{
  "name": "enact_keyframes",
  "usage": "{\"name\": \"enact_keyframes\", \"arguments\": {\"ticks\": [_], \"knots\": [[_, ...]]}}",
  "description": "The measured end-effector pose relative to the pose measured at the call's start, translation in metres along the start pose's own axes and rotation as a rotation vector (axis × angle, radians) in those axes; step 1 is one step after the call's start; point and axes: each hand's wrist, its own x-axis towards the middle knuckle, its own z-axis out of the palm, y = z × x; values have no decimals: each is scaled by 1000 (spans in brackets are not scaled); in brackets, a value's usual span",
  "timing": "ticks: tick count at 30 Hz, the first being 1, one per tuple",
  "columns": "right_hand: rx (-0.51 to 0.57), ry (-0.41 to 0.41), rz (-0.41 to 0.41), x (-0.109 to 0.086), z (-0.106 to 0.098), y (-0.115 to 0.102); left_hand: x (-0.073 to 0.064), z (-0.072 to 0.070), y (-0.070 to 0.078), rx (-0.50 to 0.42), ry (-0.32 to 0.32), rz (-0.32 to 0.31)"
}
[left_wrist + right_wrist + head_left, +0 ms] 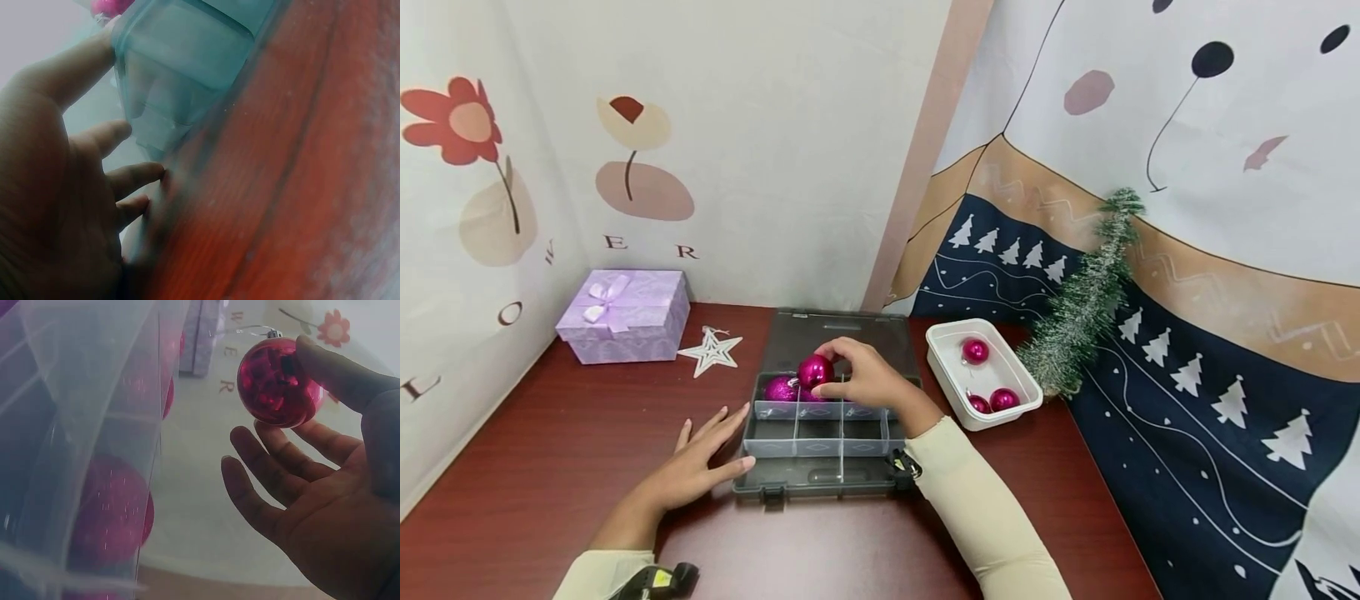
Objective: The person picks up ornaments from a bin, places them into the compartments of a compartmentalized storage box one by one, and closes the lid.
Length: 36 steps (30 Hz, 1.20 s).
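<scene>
Magenta and mirror-bright, one shiny bauble (816, 370) sits pinched in my right hand (865, 375), thumb on one side and fingertips on the other, its silver cap (274, 334) clear of my grip. I hold it over the back row of a grey translucent compartment box (797, 475), whose lid (797, 337) lies back on the far side. The bauble rests against thumb and fingertips, well away from my palm, as the right wrist view shows.

My left hand (700, 462) holds nothing: its fingers spread wide, the thumb touching the left edge of the box near its front corner.

The count: one bauble is in my grip. At least two more magenta baubles are in the back row, one glittery bauble (781, 389) plain to see at the left and another partly hidden below the one I hold; blurred plastic in the right wrist view keeps me from telling an exact number. Three smaller-looking magenta baubles (1004, 400) lie in one white tub (988, 373) to the right, a single one toward the back and two close together at the front.

Around us on the red-brown wooden table (550, 433) stand one lilac gift box (625, 321) with a ribbon bow, a white star ornament (711, 352) just beside it, and one leaning tinsel tree (1082, 317) behind the tub.
</scene>
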Motion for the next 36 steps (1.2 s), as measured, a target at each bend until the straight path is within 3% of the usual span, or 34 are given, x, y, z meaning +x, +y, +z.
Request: {"name": "enact_keyframes", "arguments": {"ticks": [9, 19, 36], "knots": [[-191, -93, -63, 11, 19, -12, 2, -1, -1, -3, -10, -18], [-322, -238, -32, 16, 34, -18, 2, 0, -2, 6, -10, -9], [-386, -320, -13, 22, 48, -23, 1, -1, -2, 1, -9, -7]]}}
